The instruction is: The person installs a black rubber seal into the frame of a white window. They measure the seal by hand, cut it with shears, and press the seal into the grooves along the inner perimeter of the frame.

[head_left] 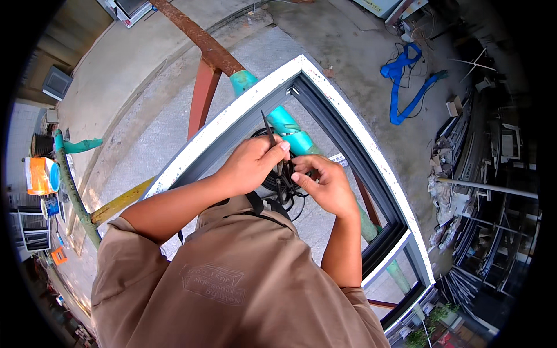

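The left hand (252,164) has its grip closed on a dark pointed tool (268,129) jutting toward eleven o'clock within the white-edged frame (264,85), while just past its three o'clock the right hand (326,184) curls near black cords (284,196), whether gripping anything I cannot tell.

Blue strap (396,72) on concrete floor (354,64), orange-and-white container (38,176), heaped bars (464,285)

"Your left hand (249,164) pinches a dark, pointed strip (268,129)."
"And your right hand (326,184)?"
"Curled just beside your left, fingers bent. Black cords (283,189) show below your hands, a white-edged frame (301,65) beyond."
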The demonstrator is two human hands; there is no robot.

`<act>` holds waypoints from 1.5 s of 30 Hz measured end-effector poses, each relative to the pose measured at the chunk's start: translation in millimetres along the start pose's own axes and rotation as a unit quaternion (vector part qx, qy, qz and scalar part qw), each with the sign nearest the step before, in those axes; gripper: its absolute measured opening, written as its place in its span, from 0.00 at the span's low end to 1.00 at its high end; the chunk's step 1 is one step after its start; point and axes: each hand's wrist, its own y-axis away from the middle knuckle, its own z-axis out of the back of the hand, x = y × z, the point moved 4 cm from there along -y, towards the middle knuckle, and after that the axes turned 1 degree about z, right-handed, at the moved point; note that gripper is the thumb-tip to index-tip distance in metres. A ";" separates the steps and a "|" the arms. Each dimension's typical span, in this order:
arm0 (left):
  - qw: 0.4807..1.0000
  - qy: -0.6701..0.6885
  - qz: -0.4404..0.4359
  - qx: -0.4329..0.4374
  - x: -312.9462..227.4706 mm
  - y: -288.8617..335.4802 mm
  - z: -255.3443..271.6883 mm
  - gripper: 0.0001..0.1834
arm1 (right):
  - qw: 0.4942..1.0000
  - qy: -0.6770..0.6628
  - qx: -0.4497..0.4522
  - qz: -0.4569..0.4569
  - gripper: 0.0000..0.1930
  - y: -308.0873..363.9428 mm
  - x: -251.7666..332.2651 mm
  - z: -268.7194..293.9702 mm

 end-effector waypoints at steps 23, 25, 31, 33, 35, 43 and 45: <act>0.995 0.090 -0.008 0.038 -2.4 2.5 42.8 0.25 | 0.835 0.406 -0.348 0.129 0.03 -119.4 6.2 -38.0; 0.996 0.080 -0.001 0.038 -3.6 2.4 43.7 0.25 | 0.835 0.402 -0.354 0.129 0.02 -117.9 6.8 -38.1; 0.998 0.046 0.001 0.041 -6.7 1.3 42.9 0.26 | 0.835 0.397 -0.359 0.128 0.03 -118.2 7.7 -37.5; 0.998 0.041 0.011 0.048 -5.4 0.8 41.7 0.26 | 0.835 0.396 -0.359 0.132 0.04 -118.2 9.3 -38.2; 0.998 0.049 -0.007 0.035 -0.1 0.1 38.8 0.26 | 0.835 0.398 -0.355 0.135 0.05 -118.5 9.5 -39.5; 0.998 0.053 -0.011 0.038 -1.2 -0.4 36.3 0.22 | 0.825 0.430 -0.341 0.131 0.08 -120.3 9.5 -41.8; 0.998 0.046 0.009 0.052 -6.2 0.6 38.6 0.23 | 0.824 0.433 -0.340 0.131 0.07 -120.6 8.2 -41.6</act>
